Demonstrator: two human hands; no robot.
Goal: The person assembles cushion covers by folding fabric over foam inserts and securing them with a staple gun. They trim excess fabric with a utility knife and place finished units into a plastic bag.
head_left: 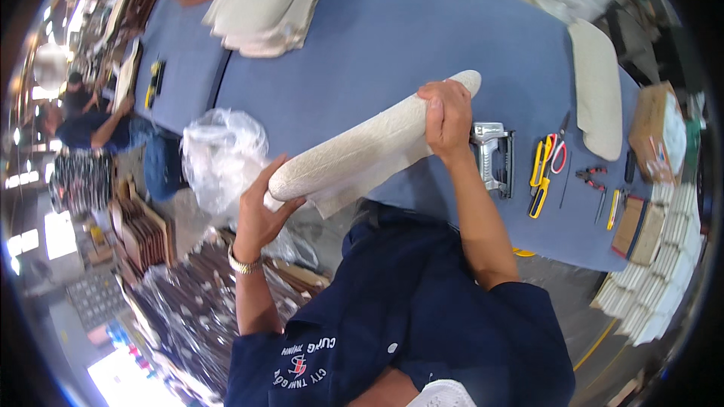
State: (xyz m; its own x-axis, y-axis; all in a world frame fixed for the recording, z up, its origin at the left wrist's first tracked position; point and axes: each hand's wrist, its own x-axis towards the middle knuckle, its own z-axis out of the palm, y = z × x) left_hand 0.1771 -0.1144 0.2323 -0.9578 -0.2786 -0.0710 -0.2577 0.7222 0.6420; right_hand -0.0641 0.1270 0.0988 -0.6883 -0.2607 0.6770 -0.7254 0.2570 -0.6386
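Note:
A long cream upholstered pad (358,139) with rounded ends is held in the air over the near edge of the blue table (362,30), its right end higher in view. Loose fabric (369,181) hangs along its lower side. My left hand (260,211) cups the pad's left end, thumb below and fingers above. My right hand (447,117) is closed over the pad near its right end. Just right of that hand lies a silver staple gun (490,158) on the table.
Scissors (559,152), yellow cutters (539,177) and pliers (592,175) lie at right, below another cream pad (596,90). Cream fabric pieces (264,0) are stacked at the far left. A cardboard box (652,132) stands at the right edge. Another person (98,128) works at left.

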